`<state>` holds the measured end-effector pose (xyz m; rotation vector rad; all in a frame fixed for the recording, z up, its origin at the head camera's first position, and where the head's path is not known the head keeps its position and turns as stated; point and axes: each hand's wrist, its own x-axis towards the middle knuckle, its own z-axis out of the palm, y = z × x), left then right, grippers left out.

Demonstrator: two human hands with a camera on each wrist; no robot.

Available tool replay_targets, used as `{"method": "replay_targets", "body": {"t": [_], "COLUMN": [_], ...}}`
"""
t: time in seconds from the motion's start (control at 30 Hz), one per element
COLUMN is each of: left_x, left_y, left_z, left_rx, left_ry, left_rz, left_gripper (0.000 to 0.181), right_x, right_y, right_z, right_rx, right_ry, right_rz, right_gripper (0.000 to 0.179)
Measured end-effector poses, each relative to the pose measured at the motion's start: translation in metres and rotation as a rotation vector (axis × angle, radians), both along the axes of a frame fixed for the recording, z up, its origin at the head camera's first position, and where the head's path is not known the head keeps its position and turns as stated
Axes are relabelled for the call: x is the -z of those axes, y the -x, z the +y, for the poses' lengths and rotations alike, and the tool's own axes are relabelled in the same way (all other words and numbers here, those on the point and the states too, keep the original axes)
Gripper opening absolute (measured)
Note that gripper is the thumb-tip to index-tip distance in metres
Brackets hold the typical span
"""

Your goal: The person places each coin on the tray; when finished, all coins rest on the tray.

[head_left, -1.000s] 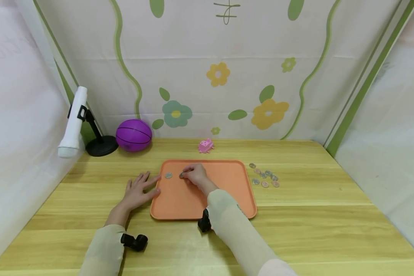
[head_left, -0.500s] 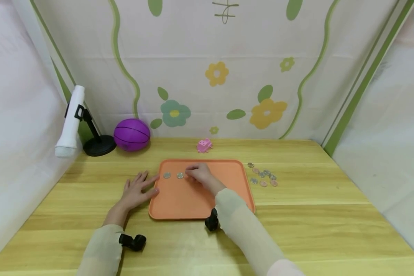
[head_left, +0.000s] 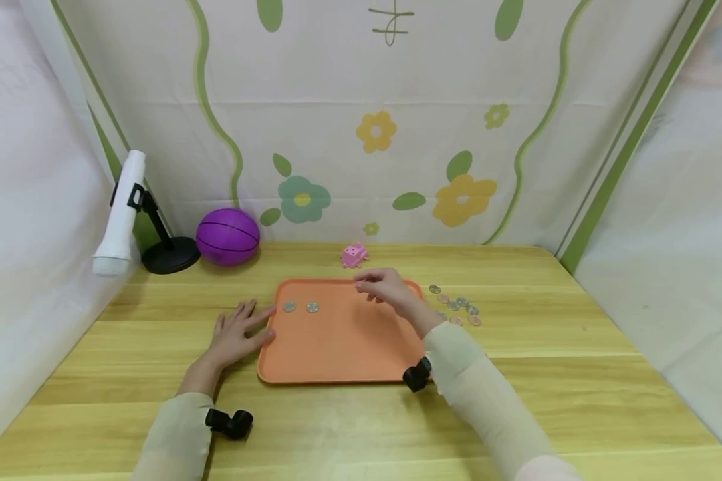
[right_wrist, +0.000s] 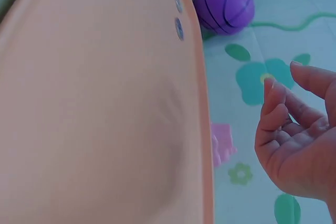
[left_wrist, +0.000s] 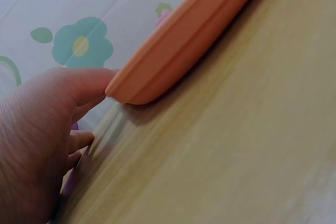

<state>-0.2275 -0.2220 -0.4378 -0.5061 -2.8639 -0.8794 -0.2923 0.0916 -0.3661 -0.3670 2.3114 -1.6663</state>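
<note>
An orange tray [head_left: 343, 354] lies on the wooden table with two silver coins, one [head_left: 289, 306] near its left rim and another [head_left: 312, 307] just right of it. My left hand [head_left: 231, 342] rests on the table with spread fingers, thumb and forefinger touching the tray's left edge; the left wrist view shows the fingertips at the rim [left_wrist: 157, 72]. Over the tray's right part hovers my right hand [head_left: 388, 290], holding nothing, its fingers loosely bent and the thumb apart from them in the right wrist view. Several silver and copper coins [head_left: 462, 302] lie right of the tray, some partly behind that arm.
A pink toy [head_left: 354, 256] stands behind the tray. At the back left are a purple ball [head_left: 227, 236] and a white tube-shaped device [head_left: 120, 214] on a black stand [head_left: 170, 255]. Printed curtains enclose the table's back and sides.
The right hand has let go of the second coin, leaving it flat on the tray, and has lifted and moved right. The left hand stays at the tray's edge.
</note>
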Motion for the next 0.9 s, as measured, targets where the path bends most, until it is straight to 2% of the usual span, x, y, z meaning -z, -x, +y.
{"method": "replay_targets", "body": {"t": [0.37, 0.67, 0.9], "left_x": [0.000, 0.001, 0.001], "left_y": [-0.001, 0.000, 0.000], "left_z": [0.000, 0.000, 0.001], "left_rx": [0.002, 0.001, 0.003], "left_ry": [0.006, 0.001, -0.001], "left_rz": [-0.004, -0.008, -0.017], "left_gripper": [0.055, 0.055, 0.055], "right_x": [-0.007, -0.001, 0.011], "right_y": [-0.005, -0.013, -0.022], "right_z": [0.091, 0.159, 0.191], "right_rx": [0.103, 0.193, 0.215], "right_ry": [-0.044, -0.119, -0.128], "right_rz": [0.074, 0.118, 0.116], "right_gripper": [0.035, 0.038, 0.043]}}
